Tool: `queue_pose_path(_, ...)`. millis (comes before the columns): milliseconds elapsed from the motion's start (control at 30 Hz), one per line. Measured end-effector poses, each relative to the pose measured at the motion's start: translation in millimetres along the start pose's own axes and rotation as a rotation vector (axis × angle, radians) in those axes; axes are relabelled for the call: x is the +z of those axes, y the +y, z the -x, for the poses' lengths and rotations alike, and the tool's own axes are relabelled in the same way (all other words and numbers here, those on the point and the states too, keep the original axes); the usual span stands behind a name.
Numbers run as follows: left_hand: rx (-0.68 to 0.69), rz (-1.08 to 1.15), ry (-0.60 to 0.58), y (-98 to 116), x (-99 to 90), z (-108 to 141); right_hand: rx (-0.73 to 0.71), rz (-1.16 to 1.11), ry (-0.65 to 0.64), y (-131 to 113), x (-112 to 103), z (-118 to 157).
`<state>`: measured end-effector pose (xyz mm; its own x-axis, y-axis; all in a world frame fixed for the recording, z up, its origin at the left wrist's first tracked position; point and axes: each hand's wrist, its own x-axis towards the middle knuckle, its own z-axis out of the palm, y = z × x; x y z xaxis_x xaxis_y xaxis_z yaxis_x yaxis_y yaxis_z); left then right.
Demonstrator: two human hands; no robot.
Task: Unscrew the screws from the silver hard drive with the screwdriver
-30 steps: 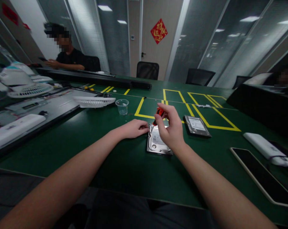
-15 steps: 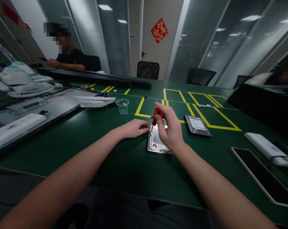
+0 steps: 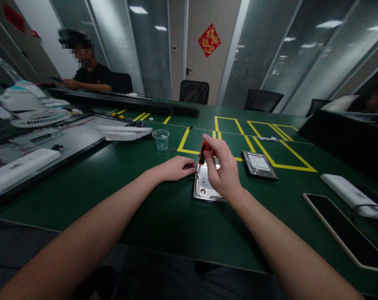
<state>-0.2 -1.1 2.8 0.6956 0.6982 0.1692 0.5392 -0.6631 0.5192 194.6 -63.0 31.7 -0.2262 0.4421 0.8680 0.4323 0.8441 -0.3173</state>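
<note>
A silver hard drive (image 3: pixel 204 191) lies flat on the green table in front of me, its label partly covered by my right hand (image 3: pixel 222 166). That hand is closed around a red and black screwdriver (image 3: pixel 203 152), held upright with its tip down at the drive's upper left corner. My left hand (image 3: pixel 178 168) has its thumb and fingertips pinched at the drive's left edge, close to the screwdriver tip. A second hard drive (image 3: pixel 259 165) rests to the right of my right hand. Behind my left hand stands a clear plastic cup (image 3: pixel 161 140).
Flat panel parts (image 3: pixel 73 137), a white fan grille (image 3: pixel 123 132) and a white fan (image 3: pixel 23 100) occupy the left. A phone (image 3: pixel 345 229) and a white power bank (image 3: pixel 353 195) lie right. Yellow tape (image 3: pixel 295 168) marks the table. Another person (image 3: pixel 91 77) sits across.
The screwdriver handle has turned slightly in my right hand. My left hand and the hard drive stay in place.
</note>
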Motion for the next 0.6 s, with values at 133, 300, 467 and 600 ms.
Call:
queue_pose_path(133, 0.003, -0.016, -0.007, -0.4, -0.3, -0.1, 0.003, 0.034, 0.022, 0.8, 0.5, -1.1)
queue_pose_path(300, 0.007, -0.007, -0.012, -0.9, -0.4, 0.0, 0.023, 0.041, 0.029, -1.4, -0.9, -1.8)
queue_pose_path(467, -0.007, -0.001, -0.005, 0.1, -0.1, -0.1, 0.03, -0.013, 0.004, -2.7, -2.2, -0.3)
queue_pose_path(600, -0.001, 0.002, -0.006, -0.2, 0.3, 0.1, 0.048, -0.065, -0.007, 0.0, -1.2, 1.6)
